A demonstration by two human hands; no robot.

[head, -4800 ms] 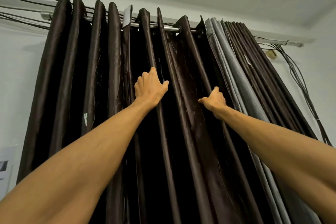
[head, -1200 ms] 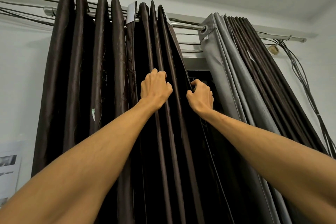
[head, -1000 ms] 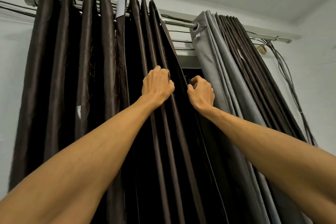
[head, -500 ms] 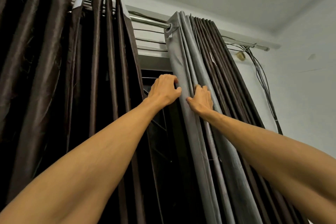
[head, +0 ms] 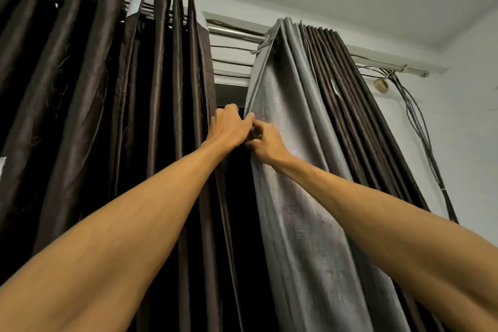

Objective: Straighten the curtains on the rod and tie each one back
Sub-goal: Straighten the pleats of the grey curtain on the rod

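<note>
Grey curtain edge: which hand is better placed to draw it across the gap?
Probably the left hand: it pinches the edge of the grey curtain from the gap side, free to pull toward the dark curtain. The right hand grips there too, but its forearm crosses the fabric.

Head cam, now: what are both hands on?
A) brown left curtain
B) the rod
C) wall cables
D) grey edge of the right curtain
D: the left hand and right hand meet at the grey curtain and grip its inner edge, below the rod.
</note>
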